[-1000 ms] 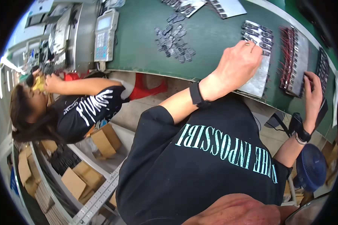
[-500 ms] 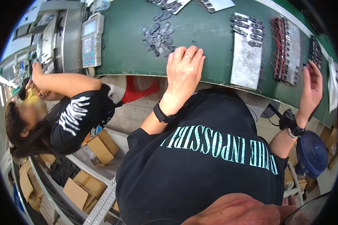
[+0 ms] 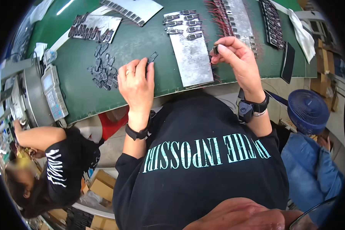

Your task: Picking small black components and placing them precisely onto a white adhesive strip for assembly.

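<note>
My left hand is low over the green table, its fingertips closed at one end of a small dark plastic frame. To its left lies a loose pile of similar dark frames. My right hand is raised, pinching a small dark square part between thumb and fingers; its exact kind is unclear. Between the hands lies a grey metal plate, with several black framed parts in two columns on its far half. Beyond my right hand, another plate carries rows of small parts with red wires.
Two more loaded plates, one left and one farther back, lie on the table. A keypad device stands left; a black tray and white cloth are right. Co-workers sit on both sides, near a blue fan.
My right hand has come in from the far right and now holds the small square part. My left hand now grips the loose frame. The whole view has shifted toward the right.
</note>
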### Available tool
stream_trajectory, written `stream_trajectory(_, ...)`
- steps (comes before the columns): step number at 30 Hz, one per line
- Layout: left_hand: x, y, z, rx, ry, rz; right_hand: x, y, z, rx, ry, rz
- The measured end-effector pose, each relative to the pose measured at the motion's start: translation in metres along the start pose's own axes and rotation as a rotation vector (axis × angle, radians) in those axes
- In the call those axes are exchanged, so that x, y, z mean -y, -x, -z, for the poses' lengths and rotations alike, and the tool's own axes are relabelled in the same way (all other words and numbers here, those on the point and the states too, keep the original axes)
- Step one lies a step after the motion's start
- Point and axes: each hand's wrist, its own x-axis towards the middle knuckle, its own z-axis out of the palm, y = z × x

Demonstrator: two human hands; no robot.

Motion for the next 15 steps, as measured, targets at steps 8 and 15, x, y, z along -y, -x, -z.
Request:
stream_trajectory(8,-0.001,-0.008,-0.003,0.048,0.064,-0.019,0.017,0.046,0.017,-0.023,0.291,-0.124)
stream_trajectory(15,0.002,-0.01,-0.002,0.055,0.12,-0.013,-0.004,0.089,0.067,-0.344,0.882,-0.104)
